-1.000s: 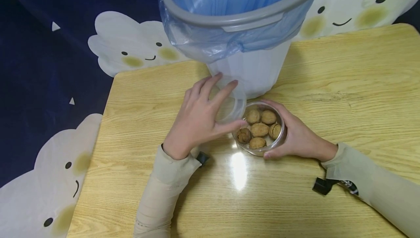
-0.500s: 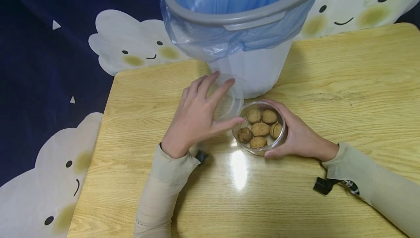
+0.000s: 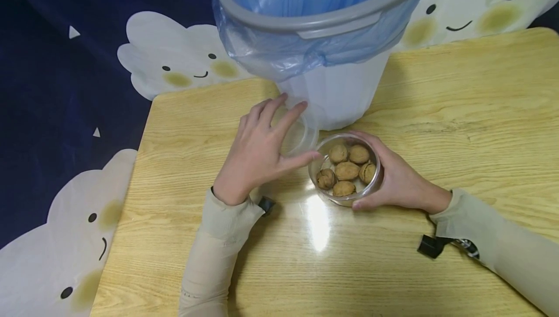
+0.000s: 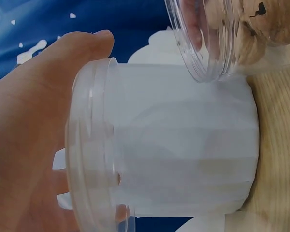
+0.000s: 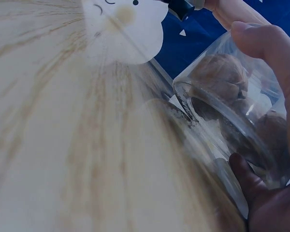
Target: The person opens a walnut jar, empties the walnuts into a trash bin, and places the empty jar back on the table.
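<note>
Lid (image 4: 94, 130), gripped by the left hand (image 3: 257, 149), hangs just left of the open jar (image 3: 341, 201) — slightly beyond it. Right hand (image 3: 399, 181) grips the jar's right side above the worktop (image 3: 458, 89).

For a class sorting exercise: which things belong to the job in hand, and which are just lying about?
In the job:
clear jar, gripped by right fingers
walnuts inside it
clear lid, in left fingers

Seemingly just about:
bin with blue bag
cloud backdrop
table
</note>
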The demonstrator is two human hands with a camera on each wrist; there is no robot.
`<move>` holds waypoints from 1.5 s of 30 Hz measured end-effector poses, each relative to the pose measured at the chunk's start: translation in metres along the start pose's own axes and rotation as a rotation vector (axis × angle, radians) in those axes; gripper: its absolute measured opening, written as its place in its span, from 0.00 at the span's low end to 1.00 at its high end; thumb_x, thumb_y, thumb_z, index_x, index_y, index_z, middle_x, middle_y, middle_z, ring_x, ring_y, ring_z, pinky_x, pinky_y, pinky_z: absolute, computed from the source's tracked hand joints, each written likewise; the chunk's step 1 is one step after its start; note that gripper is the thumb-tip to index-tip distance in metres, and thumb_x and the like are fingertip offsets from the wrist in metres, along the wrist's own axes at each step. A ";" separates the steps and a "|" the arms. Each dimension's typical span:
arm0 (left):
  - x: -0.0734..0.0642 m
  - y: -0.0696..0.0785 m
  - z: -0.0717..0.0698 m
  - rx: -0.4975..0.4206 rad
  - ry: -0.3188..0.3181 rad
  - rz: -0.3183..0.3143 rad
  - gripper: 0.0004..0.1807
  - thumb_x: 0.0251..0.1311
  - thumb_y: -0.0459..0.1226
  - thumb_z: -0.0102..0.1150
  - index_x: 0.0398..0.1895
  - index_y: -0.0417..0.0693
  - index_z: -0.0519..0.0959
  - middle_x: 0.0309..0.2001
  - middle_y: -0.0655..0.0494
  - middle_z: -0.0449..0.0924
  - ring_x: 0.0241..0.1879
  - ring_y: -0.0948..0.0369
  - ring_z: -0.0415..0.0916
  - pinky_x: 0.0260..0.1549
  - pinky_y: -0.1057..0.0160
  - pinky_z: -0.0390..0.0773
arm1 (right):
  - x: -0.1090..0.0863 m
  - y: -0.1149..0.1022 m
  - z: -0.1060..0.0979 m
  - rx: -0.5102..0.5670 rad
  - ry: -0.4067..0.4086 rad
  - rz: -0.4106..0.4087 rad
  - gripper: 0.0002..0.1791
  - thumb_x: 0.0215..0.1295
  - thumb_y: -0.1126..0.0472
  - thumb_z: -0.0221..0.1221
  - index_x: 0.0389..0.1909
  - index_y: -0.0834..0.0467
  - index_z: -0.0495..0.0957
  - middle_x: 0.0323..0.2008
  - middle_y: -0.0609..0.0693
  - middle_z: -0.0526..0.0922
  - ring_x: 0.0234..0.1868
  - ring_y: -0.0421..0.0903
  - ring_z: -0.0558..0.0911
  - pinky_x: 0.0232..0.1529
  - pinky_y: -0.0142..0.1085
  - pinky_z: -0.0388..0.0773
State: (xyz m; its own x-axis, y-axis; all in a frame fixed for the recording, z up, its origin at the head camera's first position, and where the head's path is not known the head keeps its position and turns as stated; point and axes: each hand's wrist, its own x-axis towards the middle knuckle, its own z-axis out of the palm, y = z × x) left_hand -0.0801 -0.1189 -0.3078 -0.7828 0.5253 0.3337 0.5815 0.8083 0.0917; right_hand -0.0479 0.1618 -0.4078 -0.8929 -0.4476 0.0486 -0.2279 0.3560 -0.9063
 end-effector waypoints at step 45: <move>-0.002 -0.015 0.001 -0.021 -0.091 -0.087 0.47 0.48 0.73 0.55 0.70 0.64 0.65 0.72 0.48 0.63 0.68 0.43 0.63 0.61 0.40 0.68 | 0.000 0.000 0.000 -0.009 0.001 0.003 0.76 0.19 0.52 0.85 0.76 0.41 0.49 0.70 0.42 0.63 0.68 0.40 0.67 0.66 0.20 0.57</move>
State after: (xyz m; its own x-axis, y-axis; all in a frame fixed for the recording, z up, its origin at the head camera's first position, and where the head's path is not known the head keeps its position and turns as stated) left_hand -0.0874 -0.1320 -0.3104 -0.8470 0.4757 0.2373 0.5140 0.8468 0.1368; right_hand -0.0483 0.1616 -0.4075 -0.8942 -0.4453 0.0461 -0.2281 0.3646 -0.9028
